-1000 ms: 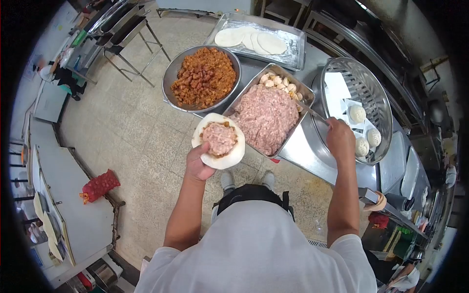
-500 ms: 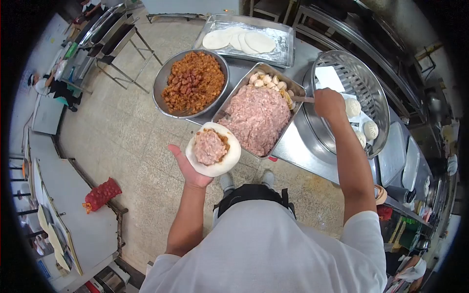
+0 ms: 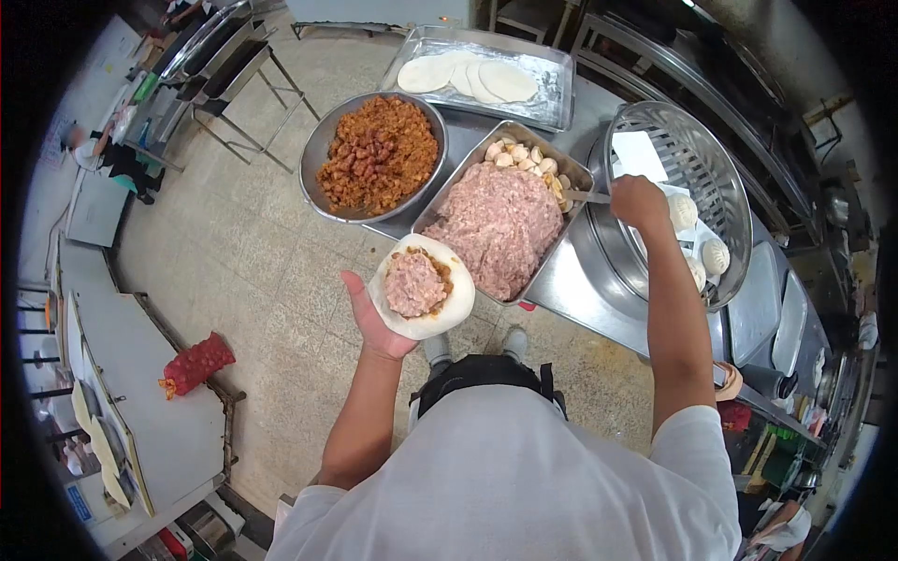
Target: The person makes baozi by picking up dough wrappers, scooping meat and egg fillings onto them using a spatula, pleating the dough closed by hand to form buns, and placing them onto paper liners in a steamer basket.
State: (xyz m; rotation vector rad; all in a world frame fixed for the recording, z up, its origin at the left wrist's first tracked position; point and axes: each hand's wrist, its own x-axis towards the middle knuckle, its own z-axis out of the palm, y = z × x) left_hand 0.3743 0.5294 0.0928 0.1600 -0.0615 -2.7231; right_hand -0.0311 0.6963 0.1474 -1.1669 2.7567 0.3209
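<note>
On my left hand lies a round dough wrapper topped with pink minced meat and some brown filling; the thumb sticks out to the side. My right hand is closed round the handle of a flat spatula, whose tip is among yellowish pieces at the right edge of a metal tray. That tray holds a mound of pink mince and pale round pieces.
A bowl of reddish-brown filling stands left of the mince tray. Behind is a tray with dough rounds. A steamer with pleated buns is at the right. A co-worker stands far left.
The view has shifted slightly, so the trays and bowl appear a little further right. My right hand and the spatula remain at the tray's right edge, and the filled wrapper stays on my left hand.
</note>
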